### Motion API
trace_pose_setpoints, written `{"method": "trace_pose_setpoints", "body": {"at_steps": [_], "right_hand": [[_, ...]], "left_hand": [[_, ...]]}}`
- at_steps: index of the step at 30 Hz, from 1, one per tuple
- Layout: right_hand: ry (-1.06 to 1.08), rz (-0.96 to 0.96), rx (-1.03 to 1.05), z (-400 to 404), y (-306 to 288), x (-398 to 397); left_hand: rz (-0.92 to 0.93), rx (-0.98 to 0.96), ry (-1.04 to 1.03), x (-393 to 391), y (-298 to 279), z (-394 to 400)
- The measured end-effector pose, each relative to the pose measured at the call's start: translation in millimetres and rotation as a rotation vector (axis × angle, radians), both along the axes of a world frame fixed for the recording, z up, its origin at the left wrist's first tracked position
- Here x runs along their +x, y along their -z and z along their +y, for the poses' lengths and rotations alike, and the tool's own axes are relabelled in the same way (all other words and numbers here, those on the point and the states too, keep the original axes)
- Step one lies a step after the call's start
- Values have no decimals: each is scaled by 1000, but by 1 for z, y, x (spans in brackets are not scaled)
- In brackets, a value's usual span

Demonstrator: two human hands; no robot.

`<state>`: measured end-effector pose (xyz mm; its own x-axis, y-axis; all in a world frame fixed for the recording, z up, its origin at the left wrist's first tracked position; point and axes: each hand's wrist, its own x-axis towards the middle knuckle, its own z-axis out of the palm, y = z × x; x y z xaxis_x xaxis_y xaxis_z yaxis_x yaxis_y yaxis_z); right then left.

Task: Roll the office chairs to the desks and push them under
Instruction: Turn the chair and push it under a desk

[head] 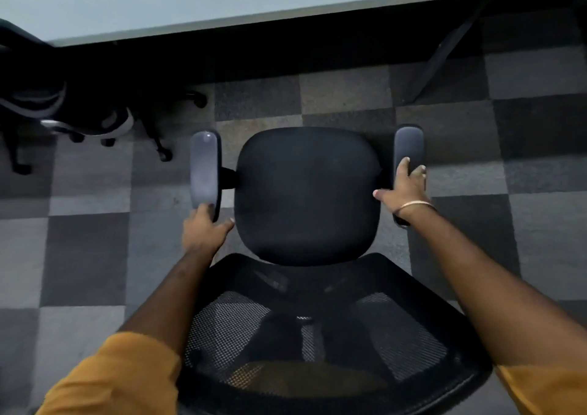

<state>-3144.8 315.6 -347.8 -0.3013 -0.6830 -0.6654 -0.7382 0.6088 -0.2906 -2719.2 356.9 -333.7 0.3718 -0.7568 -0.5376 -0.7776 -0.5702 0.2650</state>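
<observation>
Two bare forearms run up from the lower corners of the frame. Mustard-yellow sleeves are pushed up. A thin gold bangle circles the right wrist.

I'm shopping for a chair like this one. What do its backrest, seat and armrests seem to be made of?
Backrest: black mesh in a dark frame, likely plastic; the open weave shows the floor through it.
Seat: matte black, probably fabric-covered padding; no shine, soft rounded edges.
Armrests, left and right: smooth grey plastic or rubbery pads; a faint highlight suggests a slight sheen.
</observation>
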Motion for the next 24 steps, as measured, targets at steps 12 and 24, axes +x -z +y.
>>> {"method": "trace_pose_setpoints", "body": {"at_steps": [12, 24], "right_hand": [[-296, -334, -78, 34, -18, 100], [-242, -345, -125, 38, -31, 113]], "left_hand": [[41, 119, -163, 45, 59, -95], [222, 17, -124, 57, 73, -93]]}}
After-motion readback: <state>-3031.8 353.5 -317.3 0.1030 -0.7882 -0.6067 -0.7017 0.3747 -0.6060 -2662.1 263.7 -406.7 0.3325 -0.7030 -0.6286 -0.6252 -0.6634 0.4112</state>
